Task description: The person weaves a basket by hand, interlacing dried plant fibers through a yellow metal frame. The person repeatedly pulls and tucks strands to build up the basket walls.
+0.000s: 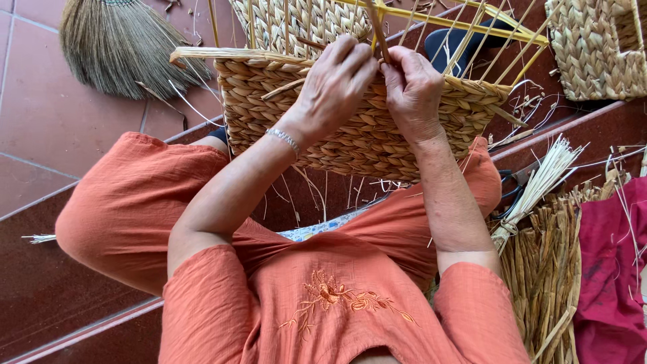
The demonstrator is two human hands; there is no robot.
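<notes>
A person in an orange embroidered blouse (pixel 337 303) works on a half-woven tan straw basket on a yellow wire frame (pixel 350 114), which rests against the knees. The left hand (pixel 335 81) curls over the basket's top rim, fingers closed on the braided edge. The right hand (pixel 412 84), just beside it, pinches a thin tan reed (pixel 377 30) that rises from the rim. Left of the basket lies a bristly grass broom (pixel 118 44); right of it, a bundle of dried reeds (pixel 539 263) and a finished woven basket (pixel 596 47).
</notes>
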